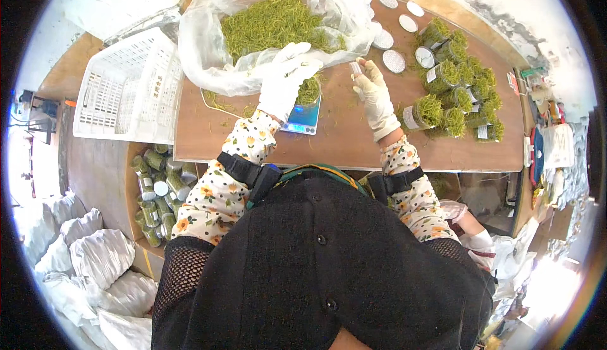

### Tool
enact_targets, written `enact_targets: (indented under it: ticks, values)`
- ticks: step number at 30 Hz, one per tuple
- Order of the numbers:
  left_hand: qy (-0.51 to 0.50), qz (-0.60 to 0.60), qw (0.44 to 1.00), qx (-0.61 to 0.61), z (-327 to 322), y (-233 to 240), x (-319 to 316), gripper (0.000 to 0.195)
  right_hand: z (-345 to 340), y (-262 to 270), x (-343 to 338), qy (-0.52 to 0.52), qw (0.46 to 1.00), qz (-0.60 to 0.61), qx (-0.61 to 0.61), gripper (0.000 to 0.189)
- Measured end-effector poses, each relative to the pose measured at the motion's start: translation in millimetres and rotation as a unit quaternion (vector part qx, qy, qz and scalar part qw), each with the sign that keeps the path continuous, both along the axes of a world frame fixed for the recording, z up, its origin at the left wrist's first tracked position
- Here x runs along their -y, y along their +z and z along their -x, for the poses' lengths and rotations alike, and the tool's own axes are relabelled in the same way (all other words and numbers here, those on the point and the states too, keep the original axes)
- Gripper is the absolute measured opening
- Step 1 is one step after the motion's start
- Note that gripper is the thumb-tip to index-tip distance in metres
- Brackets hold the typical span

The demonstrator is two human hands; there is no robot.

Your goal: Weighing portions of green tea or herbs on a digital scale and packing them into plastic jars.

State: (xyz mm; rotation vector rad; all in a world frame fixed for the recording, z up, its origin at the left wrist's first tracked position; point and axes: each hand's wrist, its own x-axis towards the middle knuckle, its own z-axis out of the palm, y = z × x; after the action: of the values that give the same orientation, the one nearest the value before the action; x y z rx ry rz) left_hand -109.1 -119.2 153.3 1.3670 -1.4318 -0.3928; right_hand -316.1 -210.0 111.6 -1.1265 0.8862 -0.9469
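Observation:
My left hand [287, 82], in a white glove, is over the left side of a clear jar [310, 91] filled with dried green herb. Bits of herb show at its fingers; whether it grips any is unclear. The jar stands on a small digital scale [303, 126] with a lit blue display. Just behind lies an open clear plastic bag [204, 60] with a heap of loose dried green herb [272, 23]. My right hand [377, 98], also gloved, is raised right of the scale, pinching a small whitish packet [355, 68] between thumb and fingers.
Several filled, lidless jars [419, 113] crowd the table's right side, some lying tilted. Round lids [393, 61] lie behind my right hand. A white plastic crate [128, 89] stands left. Below it, a carton [130, 179] holds lidded jars. Another person's arm [472, 226] shows at lower right.

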Motion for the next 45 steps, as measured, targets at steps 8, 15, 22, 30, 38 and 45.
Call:
enact_targets:
  ticks: [8,15,22,30,38,45]
  values:
    - [0.000,-0.030,0.988,-0.151,-6.4,-12.4,6.1,0.020,6.9,-11.2,3.6,0.004,1.000,0.008,-0.013,0.048]
    - [-0.031,-0.007,0.977,-0.209,-0.6,-0.5,7.9,0.019,7.2,-12.6,8.9,0.013,1.000,0.008,-0.012,0.046]
    - [-0.061,-0.040,0.947,-0.313,7.3,25.7,3.6,0.020,4.9,-9.5,5.8,0.015,1.000,0.004,-0.023,0.046]
    - [-0.034,-0.018,0.959,-0.282,2.1,5.1,7.3,0.019,5.5,-7.0,5.4,0.004,1.000,0.005,-0.024,0.047]
    - [-0.025,-0.071,0.974,-0.212,-7.2,-29.5,10.4,0.020,11.1,-6.8,4.4,0.016,0.998,0.014,-0.057,0.047]
    - [-0.036,-0.082,0.925,-0.370,-7.8,-12.2,16.8,0.027,16.0,-6.0,4.1,-0.013,0.998,0.033,-0.050,0.047]
